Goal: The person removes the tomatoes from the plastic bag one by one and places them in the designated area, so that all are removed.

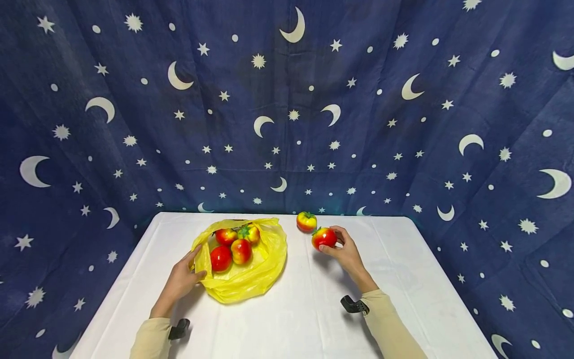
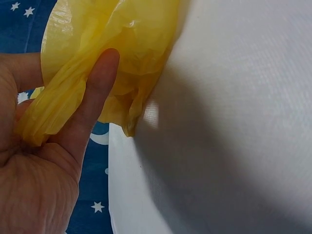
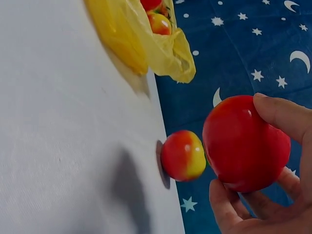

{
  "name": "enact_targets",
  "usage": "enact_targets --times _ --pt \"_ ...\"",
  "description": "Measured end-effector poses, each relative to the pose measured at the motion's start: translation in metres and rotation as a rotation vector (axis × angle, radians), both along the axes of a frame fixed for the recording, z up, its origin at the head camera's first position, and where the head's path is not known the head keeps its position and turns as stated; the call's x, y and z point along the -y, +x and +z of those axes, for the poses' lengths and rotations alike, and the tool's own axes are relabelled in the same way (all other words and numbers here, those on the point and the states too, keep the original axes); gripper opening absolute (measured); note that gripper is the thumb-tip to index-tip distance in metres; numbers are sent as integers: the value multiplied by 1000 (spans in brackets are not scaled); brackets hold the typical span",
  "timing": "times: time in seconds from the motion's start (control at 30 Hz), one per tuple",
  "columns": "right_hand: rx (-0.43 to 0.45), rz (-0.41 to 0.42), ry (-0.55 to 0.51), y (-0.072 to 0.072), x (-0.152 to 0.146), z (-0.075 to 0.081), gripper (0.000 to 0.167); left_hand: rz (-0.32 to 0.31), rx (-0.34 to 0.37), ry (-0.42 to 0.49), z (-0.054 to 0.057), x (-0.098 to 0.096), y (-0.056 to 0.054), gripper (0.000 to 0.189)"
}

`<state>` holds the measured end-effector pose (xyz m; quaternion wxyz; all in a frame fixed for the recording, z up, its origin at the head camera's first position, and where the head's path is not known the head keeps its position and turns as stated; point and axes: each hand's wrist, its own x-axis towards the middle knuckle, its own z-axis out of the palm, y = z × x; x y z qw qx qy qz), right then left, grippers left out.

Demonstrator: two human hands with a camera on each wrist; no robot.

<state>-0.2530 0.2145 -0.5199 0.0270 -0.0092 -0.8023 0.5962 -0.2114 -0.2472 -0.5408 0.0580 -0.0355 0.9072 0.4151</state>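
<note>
My right hand (image 1: 347,253) holds a red and yellow tomato (image 1: 325,238) with a green leafy top, raised a little over the table. Thumb and fingertips wrap its sides in the right wrist view, where the tomato (image 3: 246,144) shows its red underside. Just behind it another tomato (image 1: 307,222) rests on the cloth. A yellow plastic bag (image 1: 244,291) lies with its mouth wide, several tomatoes (image 1: 241,251) inside. At the bag's left rim, my left hand (image 1: 181,279) grips the plastic; a gathered fold (image 2: 58,105) runs between thumb and fingers in the left wrist view.
A white cloth (image 1: 287,329) covers the table, whose far edge runs just behind the bag and the loose tomato. A dark blue curtain (image 1: 287,65) with moons and stars hangs behind and along both sides. Black wrist mounts (image 1: 354,304) sit at both sleeves.
</note>
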Motion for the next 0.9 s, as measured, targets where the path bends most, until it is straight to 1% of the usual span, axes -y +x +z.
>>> enact_targets --times 0.2,0.37,0.47,0.63,0.9 --pt "26 -17 -5 -5 -6 1 71 2 0 -4 2 0 -1 85" --pt "48 -12 -6 -8 -9 1 72 0 -13 -13 2 -2 1 83" --pt "57 -6 23 -9 -11 0 76 3 -8 -15 3 -2 2 83" --pt "55 -4 72 -10 -14 1 76 -3 -6 -15 2 -2 1 83" --pt "21 -18 66 -17 -19 1 72 -6 -19 -21 3 -2 2 83"
